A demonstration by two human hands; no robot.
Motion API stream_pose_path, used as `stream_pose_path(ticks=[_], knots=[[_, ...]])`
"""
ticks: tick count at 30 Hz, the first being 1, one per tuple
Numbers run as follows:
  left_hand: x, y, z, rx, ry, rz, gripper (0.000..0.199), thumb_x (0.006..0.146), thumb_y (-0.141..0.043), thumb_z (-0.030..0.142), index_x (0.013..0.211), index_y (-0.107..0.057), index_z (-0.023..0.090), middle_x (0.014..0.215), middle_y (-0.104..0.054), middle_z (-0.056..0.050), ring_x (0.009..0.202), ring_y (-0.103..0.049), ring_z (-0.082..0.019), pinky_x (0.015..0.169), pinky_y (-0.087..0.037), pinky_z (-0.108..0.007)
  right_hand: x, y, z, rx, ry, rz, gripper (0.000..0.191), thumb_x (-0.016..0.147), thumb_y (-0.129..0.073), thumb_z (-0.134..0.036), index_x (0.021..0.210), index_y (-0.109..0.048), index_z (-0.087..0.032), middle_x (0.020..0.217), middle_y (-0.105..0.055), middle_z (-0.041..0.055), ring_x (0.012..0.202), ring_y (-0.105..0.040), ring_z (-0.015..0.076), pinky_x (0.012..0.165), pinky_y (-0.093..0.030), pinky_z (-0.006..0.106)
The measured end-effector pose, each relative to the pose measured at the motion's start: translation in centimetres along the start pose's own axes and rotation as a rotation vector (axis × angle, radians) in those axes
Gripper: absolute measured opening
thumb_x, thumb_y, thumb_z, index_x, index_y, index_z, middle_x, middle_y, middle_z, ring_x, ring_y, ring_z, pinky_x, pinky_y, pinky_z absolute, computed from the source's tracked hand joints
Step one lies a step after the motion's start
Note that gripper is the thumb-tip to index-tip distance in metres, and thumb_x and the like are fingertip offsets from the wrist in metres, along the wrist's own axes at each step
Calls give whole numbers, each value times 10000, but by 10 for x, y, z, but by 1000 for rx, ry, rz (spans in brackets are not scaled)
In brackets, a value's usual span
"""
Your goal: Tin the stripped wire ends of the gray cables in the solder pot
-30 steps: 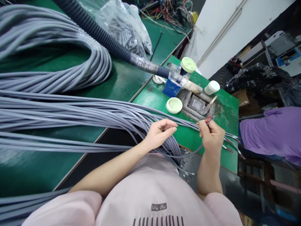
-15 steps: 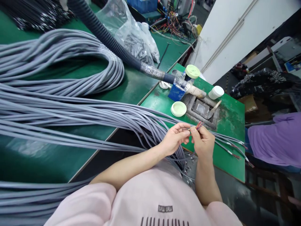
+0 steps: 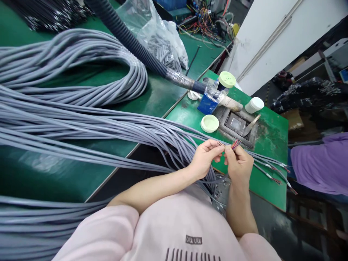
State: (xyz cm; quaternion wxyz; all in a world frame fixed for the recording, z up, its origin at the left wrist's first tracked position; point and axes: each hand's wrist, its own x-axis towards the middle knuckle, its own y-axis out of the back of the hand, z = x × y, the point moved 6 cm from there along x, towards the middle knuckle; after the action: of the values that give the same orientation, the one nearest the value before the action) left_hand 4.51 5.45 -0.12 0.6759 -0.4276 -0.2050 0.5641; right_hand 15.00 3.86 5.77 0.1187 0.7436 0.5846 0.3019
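Observation:
Thin coloured wires (image 3: 235, 144), mostly red and purple, fan out from the pinched fingers of my right hand (image 3: 239, 163). Beside it, my left hand (image 3: 205, 157) is closed in a pinch on a few dark wires (image 3: 219, 144), its fingertips almost touching the right ones. Long grey cables (image 3: 152, 130) run from the left and pass beneath both hands. Several grey cable ends (image 3: 276, 180) with stripped white and red tips lie on the green board to the right. Which cable the held wires belong to is hidden by my hands.
Ahead, a solder pot (image 3: 236, 124) with a scraper (image 3: 251, 125) across it sits under a black hose (image 3: 136, 47). Around it are a pale green lid (image 3: 209, 123), a white tub (image 3: 255, 105) and a blue box (image 3: 208, 104). A person in a purple top (image 3: 320, 163) is at right.
The view has shifted slightly. My left fingers have closed in nearer to the right hand and pinch the dark wires, whose tips now point up. The coloured wires in the right hand look more spread.

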Motion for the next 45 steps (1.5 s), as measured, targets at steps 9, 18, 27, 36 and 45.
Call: stream_pose_path(ticks=[9, 18, 27, 36, 45], knots=[[2, -5, -3, -73, 130, 5, 278, 714, -726, 249, 647, -472, 158, 537, -482, 68, 444, -425, -36, 451, -311, -171, -1, -4, 1, 17, -9, -11, 287, 903, -594, -307, 644, -601, -184, 586, -538, -39, 552, -486, 105, 566, -394, 250], [4, -5, -1, -70, 133, 9, 303, 705, -705, 242, 611, -427, 169, 523, -446, 72, 432, -390, -35, 448, -284, -186, -1, -6, 6, 27, -49, -29, 268, 901, -598, -341, 684, -619, -185, 581, -529, -41, 520, -478, 104, 531, -388, 249], [8, -3, 2, 42, 82, 31, 271, 700, -684, 220, 598, -438, 171, 483, -465, 68, 433, -388, -41, 442, -265, -180, -2, -7, 10, 86, -88, -24, 280, 903, -594, -341, 676, -625, -179, 521, -519, -53, 454, -477, 100, 473, -366, 243], [13, -6, -4, 56, 147, 21, 255, 663, -667, 210, 577, -429, 172, 513, -478, 59, 423, -378, -35, 423, -248, -187, -6, -2, 15, 119, -121, -7, 285, 888, -617, -322, 647, -615, -169, 508, -518, -54, 447, -467, 90, 473, -367, 233], [14, -4, 0, 45, 145, 4, 294, 690, -681, 227, 569, -417, 176, 474, -411, 76, 406, -350, -35, 426, -244, -192, -9, -7, 21, 178, -134, -119, 150, 859, -652, -324, 820, -666, -179, 628, -579, -38, 487, -500, 91, 467, -400, 215]])
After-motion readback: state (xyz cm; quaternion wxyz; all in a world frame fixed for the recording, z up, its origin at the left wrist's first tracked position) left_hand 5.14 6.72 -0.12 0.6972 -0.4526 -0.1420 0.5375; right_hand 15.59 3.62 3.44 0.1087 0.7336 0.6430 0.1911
